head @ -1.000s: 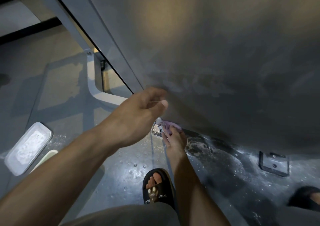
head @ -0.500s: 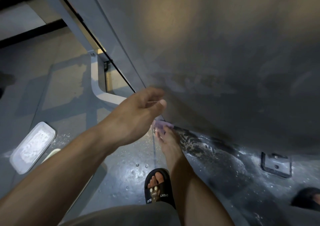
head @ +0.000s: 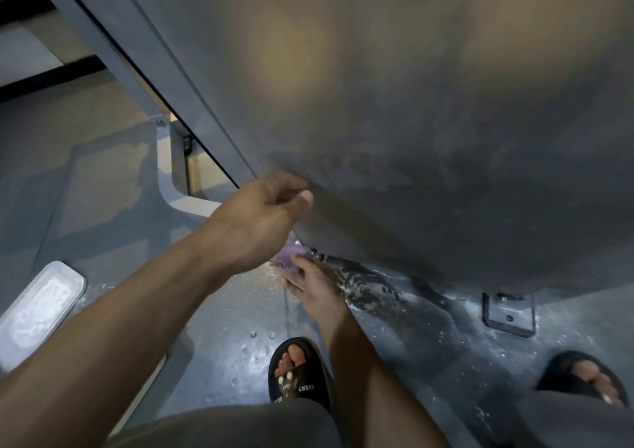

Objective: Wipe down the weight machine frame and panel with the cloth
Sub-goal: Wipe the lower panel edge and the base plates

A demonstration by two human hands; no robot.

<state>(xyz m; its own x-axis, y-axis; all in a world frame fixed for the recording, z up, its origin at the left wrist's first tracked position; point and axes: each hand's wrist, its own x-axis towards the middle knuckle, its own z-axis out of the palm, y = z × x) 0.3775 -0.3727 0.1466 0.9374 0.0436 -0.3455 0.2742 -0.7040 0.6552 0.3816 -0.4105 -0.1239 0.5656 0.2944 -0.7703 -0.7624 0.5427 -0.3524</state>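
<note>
Item: purple cloth (head: 291,259), small and bunched, held low at the bottom edge of the grey panel (head: 429,121), just above the wet floor (head: 240,310). Grip: the right hand (head: 310,284) presses it with the fingers curled over its near side; most of the wad shows beyond the fingertips, part hidden behind the other wrist. Left hand (head: 264,219): above and nearer the camera than the grip, fingers loosely curled with thumb against forefinger, apparently holding nothing, close to the panel edge; contact cannot be told. Frame upright (head: 113,53): up and to the left of the grip. Handling, as judged: soft, light, probably damp, so it should fold to edges and corners; best held bunched in the palm under flat fingers. The panel looks stiff and smooth, streaked above the grip. Sandalled foot (head: 296,368): directly below the grip.
</note>
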